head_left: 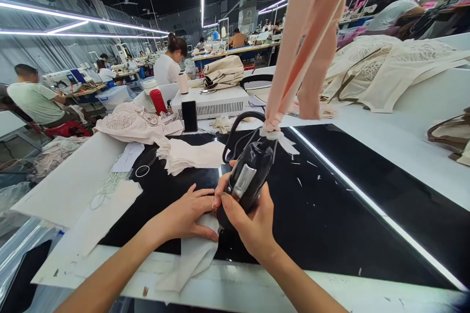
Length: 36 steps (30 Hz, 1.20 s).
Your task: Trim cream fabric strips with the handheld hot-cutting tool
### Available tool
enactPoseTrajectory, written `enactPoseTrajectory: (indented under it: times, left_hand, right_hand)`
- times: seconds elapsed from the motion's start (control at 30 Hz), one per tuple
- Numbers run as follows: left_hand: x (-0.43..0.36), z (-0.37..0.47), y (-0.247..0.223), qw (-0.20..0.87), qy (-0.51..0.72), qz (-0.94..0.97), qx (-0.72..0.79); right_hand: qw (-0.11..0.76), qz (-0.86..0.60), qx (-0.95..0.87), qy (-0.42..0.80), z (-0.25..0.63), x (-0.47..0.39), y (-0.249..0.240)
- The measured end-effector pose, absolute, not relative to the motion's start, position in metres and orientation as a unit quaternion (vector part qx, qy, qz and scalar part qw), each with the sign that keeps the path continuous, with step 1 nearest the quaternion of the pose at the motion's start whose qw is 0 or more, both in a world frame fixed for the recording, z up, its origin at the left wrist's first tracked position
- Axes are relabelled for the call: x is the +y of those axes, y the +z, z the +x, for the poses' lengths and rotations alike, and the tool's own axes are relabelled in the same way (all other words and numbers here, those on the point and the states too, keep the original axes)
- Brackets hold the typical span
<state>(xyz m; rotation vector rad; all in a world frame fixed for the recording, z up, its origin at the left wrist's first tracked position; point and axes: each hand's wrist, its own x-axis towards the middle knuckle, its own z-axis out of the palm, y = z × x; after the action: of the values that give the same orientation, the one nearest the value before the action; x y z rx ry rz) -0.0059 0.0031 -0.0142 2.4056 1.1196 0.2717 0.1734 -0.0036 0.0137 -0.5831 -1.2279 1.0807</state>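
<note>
Near the front of the black glossy work surface (352,215), my right hand (253,220) is closed around a black handheld electric trimmer (246,181) with a silver switch. The tool stands nearly upright, its lower end hidden by my hands. Pink fabric strips (304,44) tied to its top rise out of view, and a black cord loops beside it. My left hand (189,212) lies flat with fingers apart, pressing on a thin pale fabric piece (198,254) that drapes over the front edge. Its fingertips are close to the trimmer.
A stack of cream fabric pieces (191,155) lies behind my hands. Lace bras (128,122) are piled at left, with more garments (389,68) at right. A phone (190,116) leans against a white box (213,100); a red bottle (157,101) stands nearby. People work at sewing tables beyond.
</note>
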Motion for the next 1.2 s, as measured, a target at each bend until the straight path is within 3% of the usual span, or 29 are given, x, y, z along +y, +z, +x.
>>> enactPoseTrajectory:
  times: [0.43,0.8,1.2]
  left_hand:
    - [0.003,-0.004,-0.008,0.242,0.079,0.874,0.414]
    - [-0.072,0.01,-0.026,-0.06,0.171,0.855,0.486]
    - [-0.054,-0.018,-0.021,0.023,0.159,0.906,0.392]
  right_hand:
    - [0.651,-0.272,-0.537,0.462,0.176,0.005,0.013]
    - [0.651,-0.286,-0.551,0.437,0.182,-0.001,0.028]
    - [0.646,-0.286,-0.573,0.417,0.2,0.001,0.039]
